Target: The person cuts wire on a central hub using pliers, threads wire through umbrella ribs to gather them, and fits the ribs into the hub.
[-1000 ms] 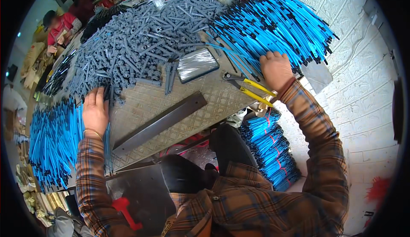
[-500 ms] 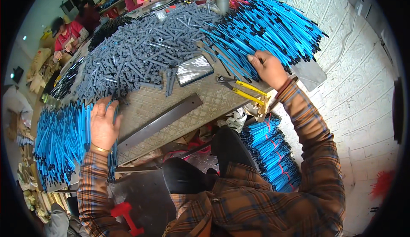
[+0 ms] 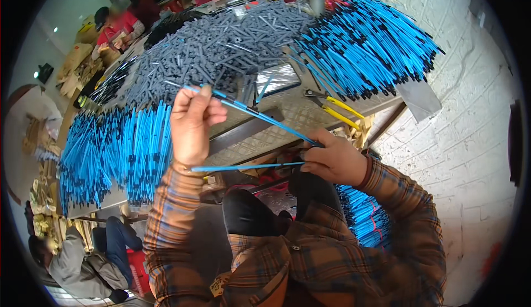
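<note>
Over the table's near edge, my left hand (image 3: 191, 127) is closed, thumb and fingers pinching thin blue rods with black fittings. One long blue rod (image 3: 276, 123) slants from there down to my right hand (image 3: 338, 160), which is closed around its black end. A second blue rod (image 3: 243, 167) sticks out leftward from my right hand and passes by my left wrist. The exact number of rods in my left fingers cannot be made out. Rows of blue rods (image 3: 133, 152) lie left of my left hand, and a large blue rod pile (image 3: 376, 41) spreads at the far right.
A heap of grey plastic pieces (image 3: 221, 41) covers the table's middle. Near it lie a tray of silvery pins (image 3: 276, 80), yellow-handled cutters (image 3: 337, 110) and a dark metal bar (image 3: 232, 133). Bundled blue rods (image 3: 362, 213) are below the table. Other people sit at far left and lower left.
My right hand has left the right-hand pile and come toward me with blue rods. My left hand has lifted off the left rows and moved right, now pinching rods. The view has shifted.
</note>
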Available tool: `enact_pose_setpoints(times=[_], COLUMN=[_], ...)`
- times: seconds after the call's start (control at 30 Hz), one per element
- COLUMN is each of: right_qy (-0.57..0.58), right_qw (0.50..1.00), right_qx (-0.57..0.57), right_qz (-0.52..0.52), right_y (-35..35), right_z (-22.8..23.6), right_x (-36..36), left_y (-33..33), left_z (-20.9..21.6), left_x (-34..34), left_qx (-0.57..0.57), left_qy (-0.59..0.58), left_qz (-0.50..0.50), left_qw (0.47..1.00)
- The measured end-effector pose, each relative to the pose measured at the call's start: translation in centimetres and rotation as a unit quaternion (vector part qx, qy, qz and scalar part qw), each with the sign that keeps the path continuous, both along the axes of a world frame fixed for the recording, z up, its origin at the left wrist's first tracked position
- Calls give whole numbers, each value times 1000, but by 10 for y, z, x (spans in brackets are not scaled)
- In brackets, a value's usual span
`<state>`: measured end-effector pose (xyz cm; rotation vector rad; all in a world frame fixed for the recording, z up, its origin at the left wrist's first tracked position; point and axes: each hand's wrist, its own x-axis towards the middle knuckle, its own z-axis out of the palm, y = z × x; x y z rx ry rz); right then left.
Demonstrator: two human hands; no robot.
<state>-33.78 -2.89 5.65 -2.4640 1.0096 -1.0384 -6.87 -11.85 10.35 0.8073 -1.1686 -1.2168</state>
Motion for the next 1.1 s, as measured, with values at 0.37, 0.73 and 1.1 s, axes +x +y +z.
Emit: enact_pose_setpoints(times=[0.37,0.73,1.1], right_qy=[243,-84,274], right_qw=[967,985,851], right_qx=[-59,146,1], right_qz=[-39,-40,-448], right_y=[-2,-43,-170], right_z=[-12,-8,-34], right_x=[-26,-41,-88], left_y=[42,86,132], left_z=[4,-12,-11], left_x=[0,-10,-2], left_qx=[112,86,39], left_qy=[58,393,302], left_qz=[-99,-213,-290], left_qw=[987,891,907])
